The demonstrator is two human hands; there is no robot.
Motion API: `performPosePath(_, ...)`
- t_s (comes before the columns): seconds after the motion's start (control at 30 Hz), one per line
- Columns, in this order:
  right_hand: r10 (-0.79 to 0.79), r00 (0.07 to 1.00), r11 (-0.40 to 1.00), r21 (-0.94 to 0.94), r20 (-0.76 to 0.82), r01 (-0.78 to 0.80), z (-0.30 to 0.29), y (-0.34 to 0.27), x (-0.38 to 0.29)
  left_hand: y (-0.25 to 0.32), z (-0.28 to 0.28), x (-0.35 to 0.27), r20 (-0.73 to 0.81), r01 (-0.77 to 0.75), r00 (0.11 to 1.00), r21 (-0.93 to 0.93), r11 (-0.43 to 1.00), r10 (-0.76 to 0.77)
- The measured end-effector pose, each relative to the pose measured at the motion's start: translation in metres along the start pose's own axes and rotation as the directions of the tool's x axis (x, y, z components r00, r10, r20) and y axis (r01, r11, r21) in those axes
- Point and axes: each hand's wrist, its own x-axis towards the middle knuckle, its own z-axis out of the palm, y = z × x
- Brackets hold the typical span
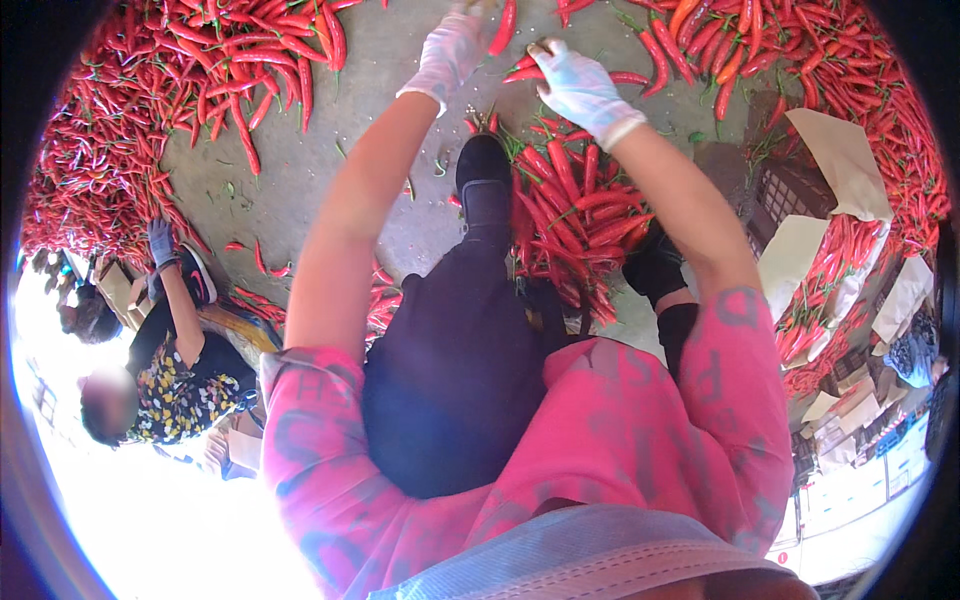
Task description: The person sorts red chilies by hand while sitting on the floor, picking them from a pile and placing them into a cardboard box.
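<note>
Both of my hands wear thin whitish gloves and reach forward over the concrete floor [300, 180]. My left hand [454, 52] is at the top edge, its fingertips partly cut off and blurred; a red chili pepper [505, 28] lies or hangs just right of it, and I cannot tell whether it is held. My right hand [577, 82] is bent over, fingertips down beside red chilies [525, 73] on the floor; whether it grips one is unclear. Between my black shoes lies a heap of long red chilies [577, 210] with green stems.
Large chili piles spread at left [97, 150] and right [847, 60]. At right are a brown plastic crate [787, 191] and a paper-lined container of chilies [829, 277]. A person [187, 375] with a gloved hand works at the left pile; another person [915, 349] is at far right.
</note>
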Motion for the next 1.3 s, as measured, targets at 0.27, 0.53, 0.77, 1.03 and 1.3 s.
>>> performPosePath(0.27, 0.092, 0.991, 0.993, 0.062, 0.100, -0.098, 0.004, -0.021, 0.032, -0.049, -0.037, 0.004, 0.332, -0.584, 0.800, 0.623, 0.521, 0.500)
performPosePath(0.53, -0.295, 0.954, 0.663, 0.730, 0.054, 0.164, 0.009, -0.123, 0.023, -0.056, -0.101, 0.107, -0.337, -0.383, 0.745, 0.491, 0.783, 0.576)
performPosePath(0.77, 0.266, 0.818, 0.952, 0.008, -0.510, -0.305, -0.078, 0.094, 0.142, -0.022, -0.082, 0.176, -0.235, -0.105, 0.962, 0.144, 0.984, 0.137)
performPosePath(1.03, 0.050, 0.936, 0.975, -0.187, -0.348, -0.122, -0.020, 0.074, 0.103, 0.017, 0.000, 0.063, -0.320, 0.071, 0.941, -0.126, 0.990, -0.108)
performPosePath(1.3, 0.122, 0.913, 0.988, -0.044, -0.389, -0.151, -0.053, 0.078, 0.073, -0.032, -0.015, -0.034, -0.166, -0.137, 0.986, -0.838, 0.527, -0.008)
